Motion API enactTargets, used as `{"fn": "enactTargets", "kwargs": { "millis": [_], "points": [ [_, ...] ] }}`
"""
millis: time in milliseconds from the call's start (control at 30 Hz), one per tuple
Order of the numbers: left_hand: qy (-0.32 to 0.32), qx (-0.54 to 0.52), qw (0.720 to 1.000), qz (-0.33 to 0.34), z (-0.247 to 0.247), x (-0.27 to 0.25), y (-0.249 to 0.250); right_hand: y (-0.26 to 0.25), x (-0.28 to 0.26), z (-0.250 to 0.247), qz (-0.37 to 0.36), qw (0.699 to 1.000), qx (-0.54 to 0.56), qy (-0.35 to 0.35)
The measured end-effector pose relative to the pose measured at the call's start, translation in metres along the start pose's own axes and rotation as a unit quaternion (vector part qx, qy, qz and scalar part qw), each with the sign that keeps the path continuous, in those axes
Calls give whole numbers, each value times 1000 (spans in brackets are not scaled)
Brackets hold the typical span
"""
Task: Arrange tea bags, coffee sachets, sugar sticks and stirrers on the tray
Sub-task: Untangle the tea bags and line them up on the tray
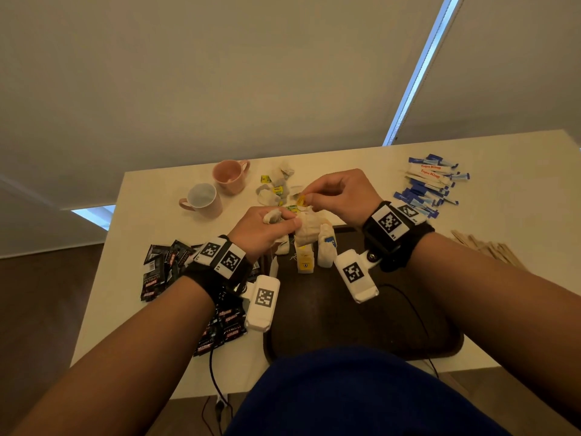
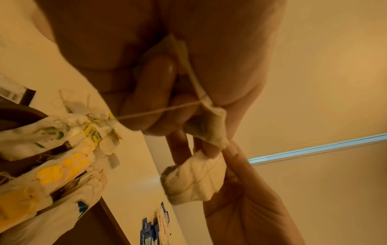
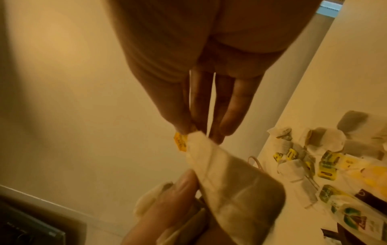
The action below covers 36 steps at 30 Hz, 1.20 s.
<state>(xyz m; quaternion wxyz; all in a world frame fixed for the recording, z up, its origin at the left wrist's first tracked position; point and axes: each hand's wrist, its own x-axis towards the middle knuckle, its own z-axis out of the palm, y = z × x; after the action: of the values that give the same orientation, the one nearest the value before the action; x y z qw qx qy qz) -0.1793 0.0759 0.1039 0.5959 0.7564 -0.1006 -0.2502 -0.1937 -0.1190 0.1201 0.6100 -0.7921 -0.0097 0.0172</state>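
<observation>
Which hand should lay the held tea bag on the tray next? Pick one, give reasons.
Left. The left hand already grips the white paper tea bag just above the dark brown tray, while the right hand only pinches its small yellow tag.

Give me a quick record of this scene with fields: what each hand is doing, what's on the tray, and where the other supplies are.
left hand: grips tea bags above the tray's far edge
right hand: pinches a yellow tag on a string
tray: dark, a few tea bags at its far end
loose tea bags: on the table beyond the tray
coffee sachets: piled left of the tray
sugar sticks: piled at far right
stirrers: right of the tray
mugs: two, pink, far left
</observation>
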Motion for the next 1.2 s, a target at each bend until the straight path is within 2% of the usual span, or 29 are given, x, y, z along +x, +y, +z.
{"fn": "enactTargets", "kwargs": {
  "millis": [133,300,433,567,733,833,967,1200],
  "points": [
    [10,2,1000,-18,0,3,-2,-2,0,1,-27,998,-59,-12],
    [22,-5,1000,-21,1,3,1,-10,-5,-3,-8,999,-20,-49],
    [30,-18,999,-19,1,5,0,-8,-8,-3,-10,996,-50,-69],
    [37,-21,999,-21,-1,5,-1,-3,-6,-4,27,993,-72,-92],
    [22,0,1000,-13,-4,6,-5,2,0,-4,38,987,-124,-97],
    [37,18,999,-7,-6,7,-7,7,5,-1,17,981,-169,-91],
    [53,30,998,2,-12,10,-13,29,9,3,28,971,-219,-91],
    [60,37,997,-16,-13,9,-15,83,-3,35,146,932,-290,-160]
  ]
}}
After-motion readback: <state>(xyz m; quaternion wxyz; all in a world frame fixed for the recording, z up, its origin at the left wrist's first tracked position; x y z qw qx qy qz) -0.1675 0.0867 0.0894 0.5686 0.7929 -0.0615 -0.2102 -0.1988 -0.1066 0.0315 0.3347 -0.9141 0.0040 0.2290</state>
